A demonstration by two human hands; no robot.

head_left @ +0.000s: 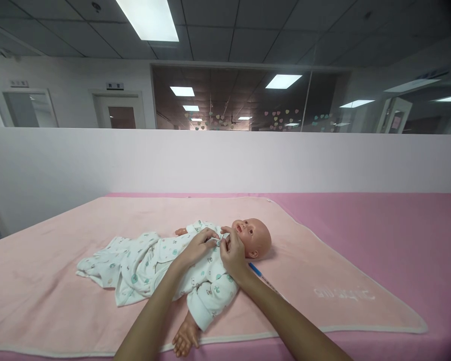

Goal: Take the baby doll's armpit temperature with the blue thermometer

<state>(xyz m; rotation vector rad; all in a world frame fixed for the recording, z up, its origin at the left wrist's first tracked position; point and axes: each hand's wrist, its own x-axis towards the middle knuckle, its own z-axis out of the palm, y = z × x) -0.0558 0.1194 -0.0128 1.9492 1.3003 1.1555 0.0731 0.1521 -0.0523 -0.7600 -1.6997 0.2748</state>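
A baby doll (261, 233) lies on its back with its head to the right. It wears a white baby outfit (146, 265) with small green and blue prints, the lower part spread out to the left. My left hand (202, 244) is closed in a pinch on the outfit's front edge near the neck. Close beside it, under the doll's chin, my right hand (233, 253) pinches the same neckline. A thin white strip of cloth shows between my fingertips; whether it is a tie or the hem I cannot tell.
Beneath the doll lies a peach blanket (52, 271) with white edging, on a pink surface (398, 240). A thin stick with a blue end (254, 269) rests beside my right forearm. Behind stands a low white wall (225, 160) with glass above it.
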